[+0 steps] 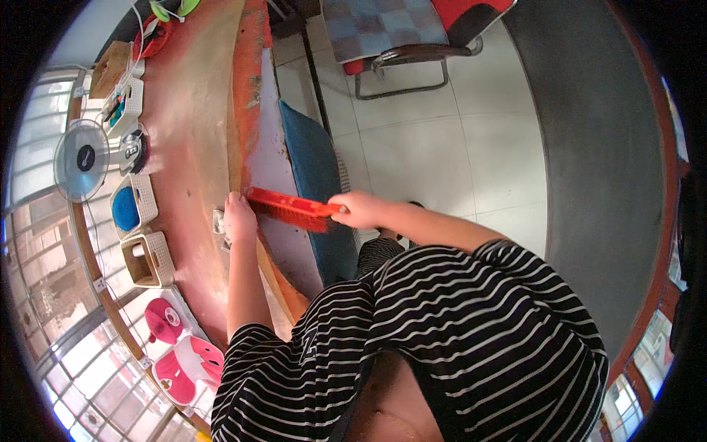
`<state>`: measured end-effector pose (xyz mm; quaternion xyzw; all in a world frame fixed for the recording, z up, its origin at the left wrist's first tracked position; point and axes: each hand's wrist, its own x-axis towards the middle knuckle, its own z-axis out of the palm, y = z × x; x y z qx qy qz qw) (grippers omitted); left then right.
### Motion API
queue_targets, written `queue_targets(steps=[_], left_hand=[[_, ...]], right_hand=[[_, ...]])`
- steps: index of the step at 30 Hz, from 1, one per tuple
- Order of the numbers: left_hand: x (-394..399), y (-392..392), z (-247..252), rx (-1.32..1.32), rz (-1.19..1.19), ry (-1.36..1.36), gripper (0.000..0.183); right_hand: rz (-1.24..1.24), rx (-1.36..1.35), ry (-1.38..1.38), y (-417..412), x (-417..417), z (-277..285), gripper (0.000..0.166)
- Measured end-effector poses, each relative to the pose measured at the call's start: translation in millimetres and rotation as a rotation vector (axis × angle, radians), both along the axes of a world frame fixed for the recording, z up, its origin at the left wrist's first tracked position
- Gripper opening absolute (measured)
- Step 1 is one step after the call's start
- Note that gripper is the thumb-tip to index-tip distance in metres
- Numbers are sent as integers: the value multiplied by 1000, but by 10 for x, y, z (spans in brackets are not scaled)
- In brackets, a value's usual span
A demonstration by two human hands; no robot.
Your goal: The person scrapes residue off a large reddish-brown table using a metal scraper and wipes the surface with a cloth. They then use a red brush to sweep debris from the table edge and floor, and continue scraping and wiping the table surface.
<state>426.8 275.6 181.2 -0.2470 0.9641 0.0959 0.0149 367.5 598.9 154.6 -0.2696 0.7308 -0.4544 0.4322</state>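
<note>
My right hand (362, 210) grips the handle of a red plastic bench brush (293, 207) with red bristles pointing down. The brush head reaches left to the front edge of a reddish-brown tabletop (188, 138). At that edge, by the far end of the brush, is my left hand (241, 216). Its fingers are curled and partly hidden, so what they hold cannot be made out. A small whitish thing (219, 222), too unclear to name, lies on the tabletop just left of it. Below the brush shows a blue cushion (315, 177).
Along the table's back stand white plastic baskets (160, 259), an electric fan (83, 160) and a cardboard box (110, 69). A pink plush-patterned item (185, 353) lies nearer me. A metal-framed chair (386, 33) stands on the tiled floor (420, 160). A dark board-like surface (596, 166) spans the right.
</note>
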Motion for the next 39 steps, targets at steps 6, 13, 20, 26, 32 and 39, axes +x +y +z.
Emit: queue_targets(steps=[6,13,20,26,32,39], left_hand=[[-97,70,-1,-2,-29,-59,21],[31,7,4,39,15,-67,18],[7,32,40,37,-51,-31,17],[-86,114,111,15,-30,-86,19],[-59,103,122,-4,20,-144,18],[-151,210,37,19,102,-236,18]], right_hand=[[-409,72,251,-291,-781,-353,26],[-398,216,153,207,-879,441,31],[-104,94,6,-420,-399,-88,35],[-200,15,122,-1090,-1139,-715,38],[-232,-29,57,-670,-1467,-862,36],[-644,163,248,574,-2503,-528,42]])
